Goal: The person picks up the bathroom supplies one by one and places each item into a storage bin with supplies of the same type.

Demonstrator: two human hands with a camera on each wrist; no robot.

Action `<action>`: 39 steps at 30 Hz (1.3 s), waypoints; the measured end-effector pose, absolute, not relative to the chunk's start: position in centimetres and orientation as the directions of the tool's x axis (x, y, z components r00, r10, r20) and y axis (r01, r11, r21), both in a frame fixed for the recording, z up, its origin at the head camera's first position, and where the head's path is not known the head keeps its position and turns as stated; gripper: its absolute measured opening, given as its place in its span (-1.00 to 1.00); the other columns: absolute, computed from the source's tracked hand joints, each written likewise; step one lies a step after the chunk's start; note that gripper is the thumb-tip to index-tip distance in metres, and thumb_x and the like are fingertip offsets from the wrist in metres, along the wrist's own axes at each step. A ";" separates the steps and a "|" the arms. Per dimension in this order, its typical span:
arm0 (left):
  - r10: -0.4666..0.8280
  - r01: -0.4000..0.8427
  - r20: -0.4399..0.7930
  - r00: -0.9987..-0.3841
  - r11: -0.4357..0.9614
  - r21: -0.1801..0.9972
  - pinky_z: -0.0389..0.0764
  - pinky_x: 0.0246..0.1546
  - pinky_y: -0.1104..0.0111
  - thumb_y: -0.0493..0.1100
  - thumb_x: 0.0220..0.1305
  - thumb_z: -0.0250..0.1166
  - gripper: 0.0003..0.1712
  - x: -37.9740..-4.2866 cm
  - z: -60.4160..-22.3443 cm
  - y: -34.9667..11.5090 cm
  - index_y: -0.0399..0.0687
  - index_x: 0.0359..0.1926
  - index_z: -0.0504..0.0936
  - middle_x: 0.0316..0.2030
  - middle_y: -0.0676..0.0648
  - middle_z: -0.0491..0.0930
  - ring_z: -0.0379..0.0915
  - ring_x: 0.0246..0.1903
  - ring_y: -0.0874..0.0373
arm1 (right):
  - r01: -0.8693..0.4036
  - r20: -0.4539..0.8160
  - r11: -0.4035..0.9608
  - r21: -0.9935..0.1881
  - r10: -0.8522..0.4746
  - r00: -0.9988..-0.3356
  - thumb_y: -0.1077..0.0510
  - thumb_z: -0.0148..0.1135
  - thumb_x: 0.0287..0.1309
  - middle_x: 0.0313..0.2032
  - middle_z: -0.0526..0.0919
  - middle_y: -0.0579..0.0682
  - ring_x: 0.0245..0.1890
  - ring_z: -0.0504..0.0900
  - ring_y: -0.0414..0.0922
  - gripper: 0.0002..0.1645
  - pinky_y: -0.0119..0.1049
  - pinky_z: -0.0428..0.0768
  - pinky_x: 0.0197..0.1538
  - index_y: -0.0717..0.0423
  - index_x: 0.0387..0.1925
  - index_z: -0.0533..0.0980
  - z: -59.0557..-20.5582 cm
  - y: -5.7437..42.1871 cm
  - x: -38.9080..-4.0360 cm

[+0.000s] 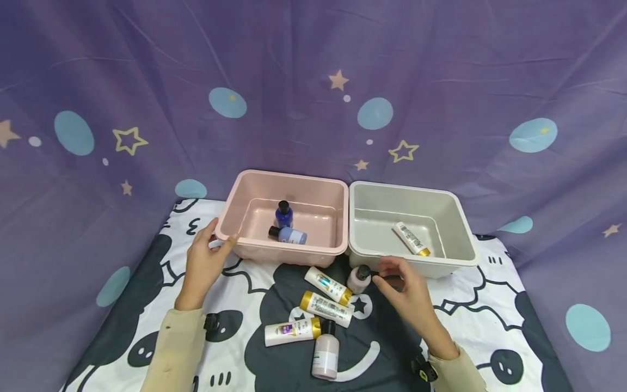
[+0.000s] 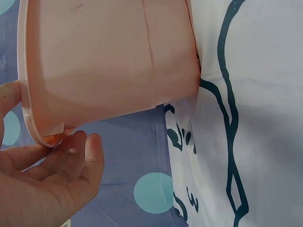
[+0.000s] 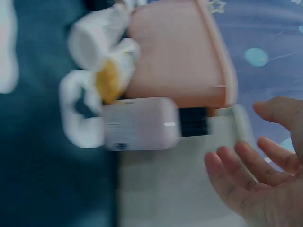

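My left hand (image 1: 203,267) grips the rim of the pink bin (image 1: 338,252) at its near left corner, with the thumb at the rim and the fingers beneath it. Beside the pale pink bottle with a black top (image 1: 359,282), my right hand (image 1: 404,286) has its fingers spread. In the right wrist view a gap shows between those fingers (image 3: 241,172) and the bottle, which stands in front of the bins. A dark blue bottle (image 1: 284,216) and a light blue bottle (image 1: 292,236) are inside the pink bin.
Right of the pink bin is a grey-white bin (image 1: 462,256) holding a white tube with a gold cap (image 1: 410,238). Several similar white tubes (image 1: 330,310) lie on the patterned cloth, near another pale pink bottle (image 1: 325,356). A purple curtain (image 1: 294,81) hangs behind.
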State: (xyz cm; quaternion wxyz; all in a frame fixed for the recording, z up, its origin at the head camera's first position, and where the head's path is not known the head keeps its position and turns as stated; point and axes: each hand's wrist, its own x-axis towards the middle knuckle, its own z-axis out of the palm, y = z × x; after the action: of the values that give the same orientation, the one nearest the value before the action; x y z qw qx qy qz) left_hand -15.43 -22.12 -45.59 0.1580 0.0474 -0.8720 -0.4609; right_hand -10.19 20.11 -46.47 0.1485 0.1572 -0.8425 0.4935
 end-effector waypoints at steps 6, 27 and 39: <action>-0.225 0.064 0.230 -0.947 0.569 0.820 0.58 0.07 -0.06 0.04 0.38 0.32 -0.15 -15.5 -45.7 -22.2 -0.28 0.49 0.20 0.29 -0.36 0.33 0.39 0.20 -0.21 | -0.384 0.398 0.427 -0.819 -0.059 -0.915 0.50 0.45 0.00 -0.01 0.58 0.37 -0.07 0.62 0.30 -0.41 0.16 0.67 -0.12 0.47 0.10 0.45 -47.9 18.9 -9.5; -0.223 0.077 0.233 -0.947 0.543 0.836 0.59 0.07 -0.04 0.04 0.38 0.31 -0.15 -15.5 -45.9 -22.3 -0.28 0.49 0.21 0.29 -0.36 0.33 0.40 0.19 -0.21 | -0.140 0.142 0.182 -0.973 -0.003 -0.990 0.37 0.53 0.00 0.14 0.52 0.20 0.14 0.54 0.02 -0.26 -0.11 0.62 0.12 0.28 0.21 0.38 -55.1 18.0 -11.5; -0.226 0.080 0.237 -0.945 0.541 0.837 0.60 0.07 -0.02 0.11 0.37 0.31 -0.12 -15.5 -45.9 -22.3 -0.27 0.49 0.21 0.29 -0.36 0.34 0.40 0.19 -0.20 | -0.115 0.118 0.117 -0.986 0.018 -0.993 0.44 0.45 0.07 0.10 0.53 0.24 0.09 0.54 -0.14 -0.30 -0.33 0.63 0.06 0.35 0.21 0.33 -55.3 18.0 -11.6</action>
State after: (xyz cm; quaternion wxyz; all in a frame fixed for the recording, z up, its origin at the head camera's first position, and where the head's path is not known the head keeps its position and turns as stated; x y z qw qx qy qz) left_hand -15.51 -22.30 -45.93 0.1606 0.0424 -0.8628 -0.4774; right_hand -11.56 18.03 -55.27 0.0503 0.0324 -0.7456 0.6637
